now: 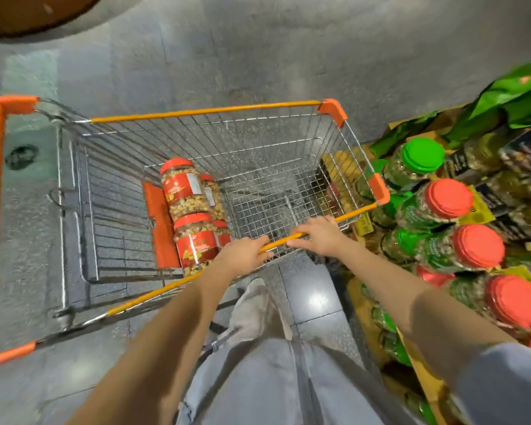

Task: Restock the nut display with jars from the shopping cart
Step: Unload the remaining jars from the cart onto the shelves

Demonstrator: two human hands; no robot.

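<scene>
Our shopping cart (pixel 206 111) stands just beside the nut display (pixel 419 361) on its right. Red-lidded nut jars (pixel 184 191), their red labels too blurred to read, are stacked at the basket's handle end. Our left grip (pixel 242 254) and right grip (pixel 318 233) both curl round the cart's near rim.

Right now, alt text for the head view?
The left hand and right hand grip the orange rail of the cart. Red-lidded jars sit at its left end; a display of red- and green-lidded jars is on the right.
</scene>
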